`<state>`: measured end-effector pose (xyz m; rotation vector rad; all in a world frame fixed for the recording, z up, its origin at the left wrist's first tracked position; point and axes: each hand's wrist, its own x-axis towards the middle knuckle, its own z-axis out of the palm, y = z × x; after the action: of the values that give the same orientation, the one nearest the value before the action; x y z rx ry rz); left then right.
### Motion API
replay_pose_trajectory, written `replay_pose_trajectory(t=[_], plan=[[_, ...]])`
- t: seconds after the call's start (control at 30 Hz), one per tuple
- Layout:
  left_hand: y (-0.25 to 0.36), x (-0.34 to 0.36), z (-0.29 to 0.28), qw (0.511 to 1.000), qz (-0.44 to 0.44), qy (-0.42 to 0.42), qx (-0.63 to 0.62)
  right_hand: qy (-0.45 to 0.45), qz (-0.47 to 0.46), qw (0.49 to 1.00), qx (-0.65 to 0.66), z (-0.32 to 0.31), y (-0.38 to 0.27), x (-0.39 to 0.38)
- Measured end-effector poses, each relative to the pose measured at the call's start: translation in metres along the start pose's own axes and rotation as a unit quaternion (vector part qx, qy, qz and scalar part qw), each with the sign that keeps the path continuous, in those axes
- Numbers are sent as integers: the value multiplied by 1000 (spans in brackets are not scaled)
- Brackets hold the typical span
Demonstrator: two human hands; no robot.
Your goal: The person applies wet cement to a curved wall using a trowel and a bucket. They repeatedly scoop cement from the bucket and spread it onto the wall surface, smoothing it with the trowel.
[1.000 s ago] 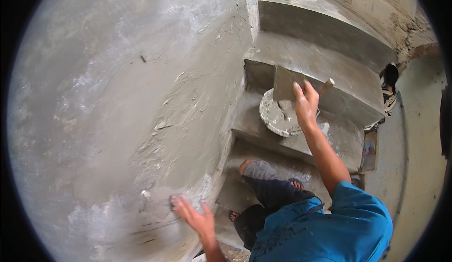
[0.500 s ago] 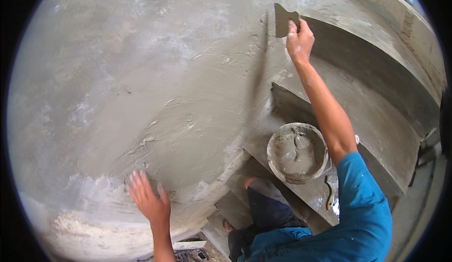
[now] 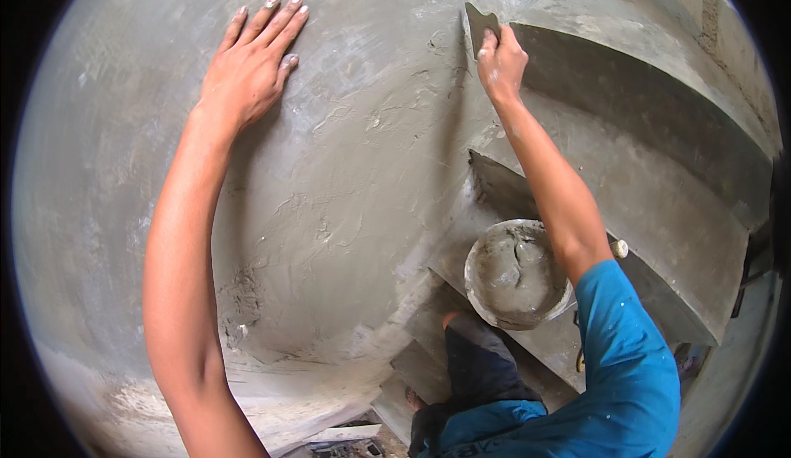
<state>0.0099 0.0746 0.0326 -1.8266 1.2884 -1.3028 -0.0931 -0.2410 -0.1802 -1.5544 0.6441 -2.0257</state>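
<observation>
Scraper (image 3: 481, 30), thin and grey: at the right margin of the plastered wall (image 3: 329, 186), near the upper step riser (image 3: 626, 112). Right hand (image 3: 503, 61) closed around it, thumb on the blade; whether its edge touches the wall, cannot tell. Left hand (image 3: 249, 75): fingers fanned, palm toward the wall, apparently flat on it; holds nothing visible. Bucket (image 3: 515, 323), round, rim smeared: stands on a lower step, partly behind the right arm. Contents: wet grey mix (image 3: 515, 281), creased mid-surface.
</observation>
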Motion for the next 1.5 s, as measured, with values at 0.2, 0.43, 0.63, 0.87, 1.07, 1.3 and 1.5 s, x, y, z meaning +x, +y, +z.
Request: replay_pose_trajectory(t=[0.2,0.43,0.63,0.87,1.07,1.3,1.5], plan=[[-2,-1,4,1000,2,-3,7,-80,-95,990,69,21,-51,-70],[-3,-1,-7,1000,15,5,-12,-168,-202,947,186,-25,-147,-190],[-15,-21,-11,999,23,-3,-41,-37,-114,989,83,-7,-100,-90],[-31,-19,0,994,53,-14,-96,-142,-214,961,106,15,-175,-184],[-31,-17,-9,993,53,-18,-107,-215,-143,941,218,-25,-229,-233],[-34,-23,1,994,56,-4,-92,-77,-23,994,80,-3,-142,-101],[-35,-22,3,993,64,-10,-97,-191,-123,952,207,-2,-212,-215]])
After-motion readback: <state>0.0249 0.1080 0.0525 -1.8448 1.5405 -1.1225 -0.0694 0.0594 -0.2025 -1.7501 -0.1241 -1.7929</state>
